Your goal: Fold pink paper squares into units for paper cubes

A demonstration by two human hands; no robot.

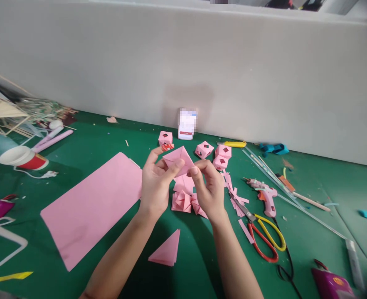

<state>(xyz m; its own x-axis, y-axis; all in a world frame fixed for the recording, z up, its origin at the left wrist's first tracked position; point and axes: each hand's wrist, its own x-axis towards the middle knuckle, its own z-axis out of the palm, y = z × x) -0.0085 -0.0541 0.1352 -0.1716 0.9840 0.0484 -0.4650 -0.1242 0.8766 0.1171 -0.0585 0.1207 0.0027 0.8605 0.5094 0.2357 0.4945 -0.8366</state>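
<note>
Between both hands is a folded pink paper (pixel 185 157) with crease lines, raised above the table. My left hand (pixel 158 178) grips its left side, thumb on the front face and fingers behind. The thumb and forefinger of my right hand (pixel 210 187) pinch its right corner. Below the hands lie several folded pink paper pieces (pixel 181 201), partly hidden by my right hand. Nearer to me rests a small stack of folded pink triangles (pixel 167 251). Behind the hands stand pink paper boxes with diamond-shaped holes (pixel 204 149).
A large pink sheet (pixel 96 211) lies at left, near a paper cup (pixel 30 158). At right are scissors (pixel 261 232), paper strips (pixel 246 231), a pink glue gun (pixel 266 197) and a yellow cutter (pixel 235 144). A phone (pixel 186 124) leans on the wall.
</note>
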